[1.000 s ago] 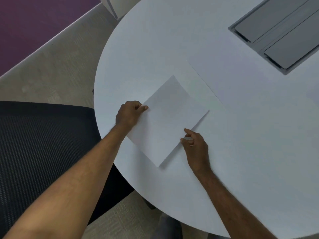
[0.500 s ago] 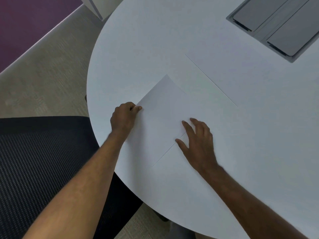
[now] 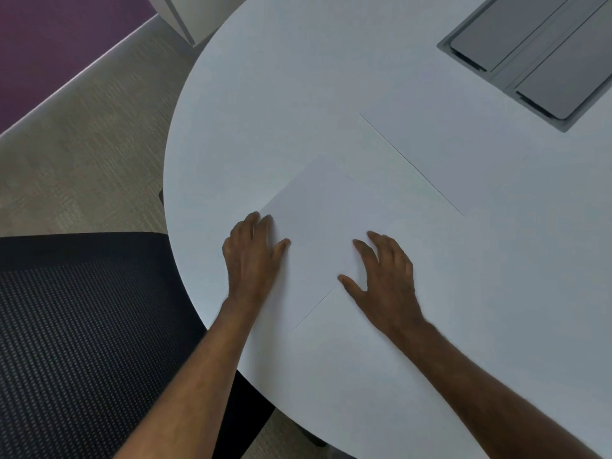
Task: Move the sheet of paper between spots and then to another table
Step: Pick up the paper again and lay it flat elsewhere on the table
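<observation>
A white sheet of paper [image 3: 334, 210] lies flat on the round white table [image 3: 298, 77], near its left front edge. It is hard to tell from the tabletop; thin edge lines show at its far right and near side. My left hand [image 3: 253, 256] rests flat on the sheet's left edge, fingers spread. My right hand [image 3: 384, 273] lies flat on the sheet's near right part, fingers apart. Neither hand grips the paper.
A grey hinged cable hatch [image 3: 536, 58] is set into the table at the far right. A black mesh chair [image 3: 82, 332] stands close against the table's left front edge. Carpet and a purple wall [image 3: 49, 38] lie to the left.
The sheet, held lifted by both hands a second ago, now lies flat on the table. Both hands have let go of its edges and spread flat on it.
</observation>
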A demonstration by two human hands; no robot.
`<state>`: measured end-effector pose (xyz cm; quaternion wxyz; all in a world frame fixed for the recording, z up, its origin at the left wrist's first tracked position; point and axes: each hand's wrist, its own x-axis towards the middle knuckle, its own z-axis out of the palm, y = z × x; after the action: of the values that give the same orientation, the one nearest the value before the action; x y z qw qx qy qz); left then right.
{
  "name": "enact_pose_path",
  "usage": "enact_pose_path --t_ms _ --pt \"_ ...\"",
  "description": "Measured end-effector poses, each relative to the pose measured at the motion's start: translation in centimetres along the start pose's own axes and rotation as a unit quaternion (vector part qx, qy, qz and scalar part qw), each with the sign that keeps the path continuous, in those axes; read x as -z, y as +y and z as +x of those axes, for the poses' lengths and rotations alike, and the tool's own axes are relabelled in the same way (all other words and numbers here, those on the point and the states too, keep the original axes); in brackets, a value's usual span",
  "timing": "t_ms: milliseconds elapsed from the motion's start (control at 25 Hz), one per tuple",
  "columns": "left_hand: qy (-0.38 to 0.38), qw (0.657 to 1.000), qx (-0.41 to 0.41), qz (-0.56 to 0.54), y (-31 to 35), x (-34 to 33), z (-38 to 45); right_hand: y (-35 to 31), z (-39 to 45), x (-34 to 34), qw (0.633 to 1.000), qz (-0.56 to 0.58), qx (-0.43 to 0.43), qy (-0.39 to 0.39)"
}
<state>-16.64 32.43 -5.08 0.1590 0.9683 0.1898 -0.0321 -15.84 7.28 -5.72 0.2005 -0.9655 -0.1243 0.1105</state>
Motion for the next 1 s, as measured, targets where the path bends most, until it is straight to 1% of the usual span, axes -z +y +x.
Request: enact_pose_path --t_ms 200,480,720,840,920,1000 --pt "-0.004 1.0 -0.011 0.008 0.2 -0.3 -0.6 0.4 -0.4 0.4 1.0 0.017 -0.005 -0.007" --pt "0.0 1.0 -0.016 0.008 0.5 -0.3 -0.6 0.4 -0.5 0.4 1.0 0.019 -0.009 0.001" --pt "-0.015 1.0 -0.005 0.004 0.8 0.3 -0.6 0.3 -0.4 0.6 1.0 0.028 -0.003 -0.001" --pt "-0.005 1.0 0.008 0.003 2.1 0.7 -0.7 0.6 -0.2 1.6 0.997 0.083 0.001 -0.002" --pt "0.006 1.0 0.006 -0.02 4.0 0.6 -0.6 1.8 0.3 2.9 0.991 0.133 -0.001 0.008" --pt "0.011 0.999 -0.001 -0.051 6.6 0.2 -0.4 3.6 1.2 4.7 0.987 0.159 -0.017 0.02"
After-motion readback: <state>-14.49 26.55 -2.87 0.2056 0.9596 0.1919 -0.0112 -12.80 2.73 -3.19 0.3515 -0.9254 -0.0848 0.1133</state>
